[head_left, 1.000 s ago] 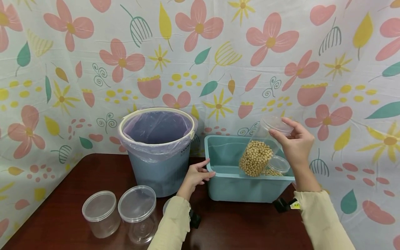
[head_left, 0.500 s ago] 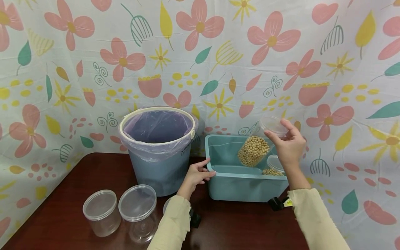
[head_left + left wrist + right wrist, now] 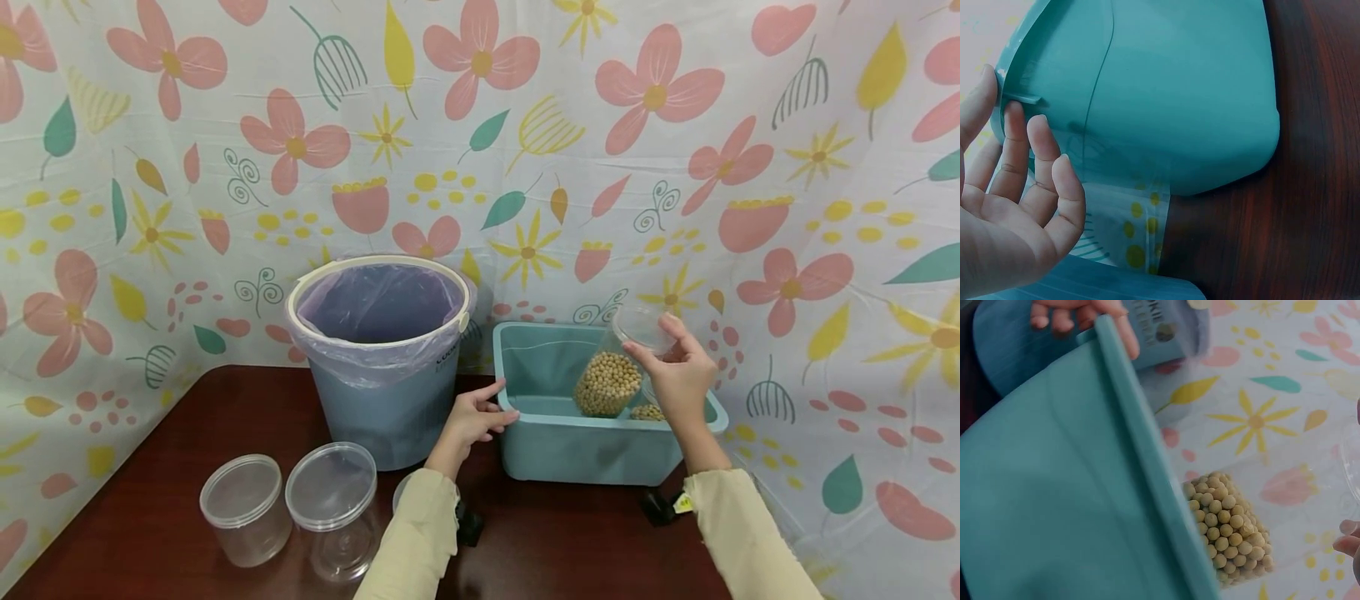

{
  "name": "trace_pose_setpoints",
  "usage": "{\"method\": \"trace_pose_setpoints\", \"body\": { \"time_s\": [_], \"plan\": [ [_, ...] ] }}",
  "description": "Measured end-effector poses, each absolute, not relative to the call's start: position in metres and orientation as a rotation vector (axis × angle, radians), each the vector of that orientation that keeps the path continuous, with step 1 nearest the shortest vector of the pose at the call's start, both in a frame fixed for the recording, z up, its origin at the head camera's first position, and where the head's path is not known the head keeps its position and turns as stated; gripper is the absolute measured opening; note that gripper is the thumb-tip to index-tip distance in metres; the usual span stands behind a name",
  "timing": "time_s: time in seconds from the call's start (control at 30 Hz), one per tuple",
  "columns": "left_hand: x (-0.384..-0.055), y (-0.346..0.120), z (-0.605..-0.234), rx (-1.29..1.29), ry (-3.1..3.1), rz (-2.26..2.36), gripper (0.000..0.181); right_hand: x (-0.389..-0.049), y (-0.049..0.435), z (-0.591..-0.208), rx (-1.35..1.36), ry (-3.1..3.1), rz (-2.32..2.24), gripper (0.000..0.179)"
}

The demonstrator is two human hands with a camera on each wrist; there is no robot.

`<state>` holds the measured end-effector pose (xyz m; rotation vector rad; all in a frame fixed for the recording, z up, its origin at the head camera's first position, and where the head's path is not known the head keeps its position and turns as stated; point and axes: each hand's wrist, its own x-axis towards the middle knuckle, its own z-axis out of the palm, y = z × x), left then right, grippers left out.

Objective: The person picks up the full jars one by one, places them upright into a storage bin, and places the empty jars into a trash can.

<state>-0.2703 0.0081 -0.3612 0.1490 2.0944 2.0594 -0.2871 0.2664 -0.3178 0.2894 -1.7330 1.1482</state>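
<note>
My right hand grips a clear plastic jar by its lidded top. Round tan beans, like soybeans, fill its lower part. The jar tilts, its base down inside a teal rectangular bin. A second lidded jar with pale beans sits at the bin's right end, mostly hidden by my right hand and the held jar. With thumb and fingers, my left hand pinches the bin's left rim; the left wrist view shows this hand at the edge. Only fingertips of the right hand show in the right wrist view.
Left of the bin stands a blue trash bucket with a purple liner and cream rim. Two lidded clear jars stand on the dark wooden table. Another is partly covered by the left sleeve. A flowered curtain hangs behind.
My right hand has shifted left and down with the jar, which rose slightly and then sank lower into the bin. The left hand stays at the rim.
</note>
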Motion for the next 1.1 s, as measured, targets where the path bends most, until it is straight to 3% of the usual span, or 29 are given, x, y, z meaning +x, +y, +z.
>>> {"method": "trace_pose_setpoints", "body": {
  "time_s": [0.5, 0.9, 1.1],
  "plan": [
    [-0.298, 0.012, -0.392, 0.147, 2.097, 2.065, 0.060, -0.292, 0.277, -0.357, 0.282, -1.821, 1.114, 0.049],
    [-0.298, 0.012, -0.393, 0.138, 2.096, 2.073, 0.058, -0.297, 0.278, -0.378, 0.337, -1.829, 1.167, 0.044],
    [-0.299, 0.013, -0.394, 0.121, 2.088, 2.070, 0.058, -0.294, 0.277, -0.380, 0.230, -2.018, 1.093, 0.045]
  ]
}}
